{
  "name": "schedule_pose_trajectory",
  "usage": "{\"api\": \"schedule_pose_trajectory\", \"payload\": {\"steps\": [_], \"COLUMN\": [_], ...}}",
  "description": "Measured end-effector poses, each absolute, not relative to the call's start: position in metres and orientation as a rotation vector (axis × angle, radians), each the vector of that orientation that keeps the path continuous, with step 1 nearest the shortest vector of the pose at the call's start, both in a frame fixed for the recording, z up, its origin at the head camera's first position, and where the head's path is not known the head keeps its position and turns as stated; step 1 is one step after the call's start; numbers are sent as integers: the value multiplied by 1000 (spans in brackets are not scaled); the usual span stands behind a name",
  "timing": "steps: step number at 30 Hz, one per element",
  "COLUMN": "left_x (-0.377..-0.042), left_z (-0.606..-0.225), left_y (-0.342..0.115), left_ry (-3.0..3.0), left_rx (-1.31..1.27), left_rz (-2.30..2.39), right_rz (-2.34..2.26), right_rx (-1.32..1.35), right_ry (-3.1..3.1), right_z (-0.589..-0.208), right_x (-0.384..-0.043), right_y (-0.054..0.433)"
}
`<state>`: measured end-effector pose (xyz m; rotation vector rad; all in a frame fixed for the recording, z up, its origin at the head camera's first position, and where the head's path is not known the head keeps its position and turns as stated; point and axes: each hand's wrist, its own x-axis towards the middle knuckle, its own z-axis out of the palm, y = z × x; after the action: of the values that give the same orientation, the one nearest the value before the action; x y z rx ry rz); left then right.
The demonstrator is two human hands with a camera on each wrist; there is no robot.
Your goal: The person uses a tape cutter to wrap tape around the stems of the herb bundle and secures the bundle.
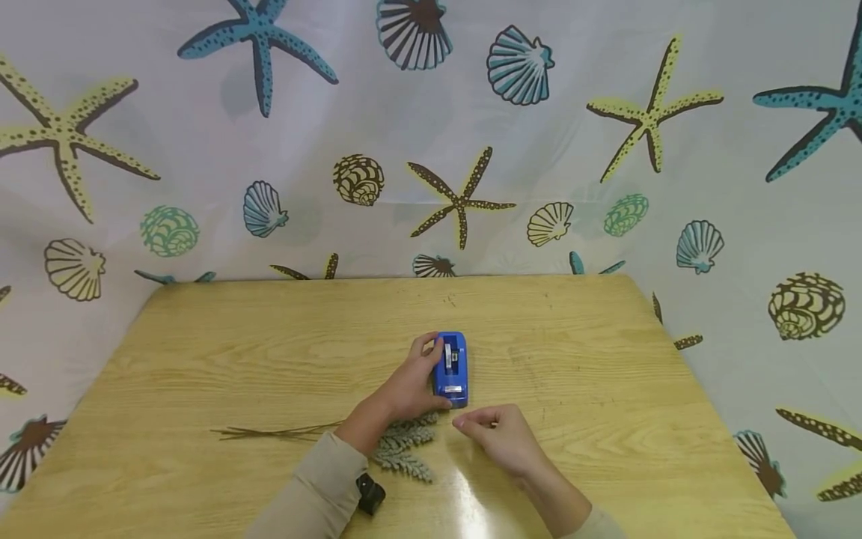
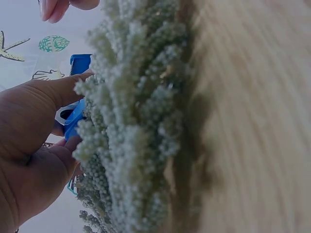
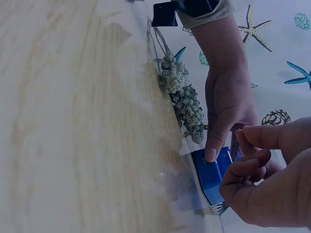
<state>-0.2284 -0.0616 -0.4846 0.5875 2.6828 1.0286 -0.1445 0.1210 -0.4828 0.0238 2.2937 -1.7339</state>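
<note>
My left hand grips a blue tape dispenser on the table, thumb at its near end and fingers along its left side. Just to the near right is my right hand. Its thumb and index fingertips pinch together close to the dispenser's near end, with the other fingers curled in the right wrist view. What they pinch looks like clear tape, too faint to trace. Grey-green sprigs with beaded heads lie under and beside my left wrist; they fill much of the left wrist view. Their thin brown stems point left.
The wooden table reaches back to a white cloth printed with starfish and shells, which also hangs at both sides. A black wrist camera sits at my left cuff, close to the sprig heads.
</note>
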Motion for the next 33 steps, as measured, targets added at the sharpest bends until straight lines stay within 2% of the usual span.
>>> {"api": "schedule_pose_trajectory", "payload": {"steps": [33], "left_x": [-227], "left_z": [-485], "left_y": [-63], "left_ry": [2667], "left_rx": [593], "left_rz": [1045], "right_rz": [-1765], "right_rx": [17], "right_ry": [2232], "right_z": [-492], "right_x": [-133], "right_y": [121]}}
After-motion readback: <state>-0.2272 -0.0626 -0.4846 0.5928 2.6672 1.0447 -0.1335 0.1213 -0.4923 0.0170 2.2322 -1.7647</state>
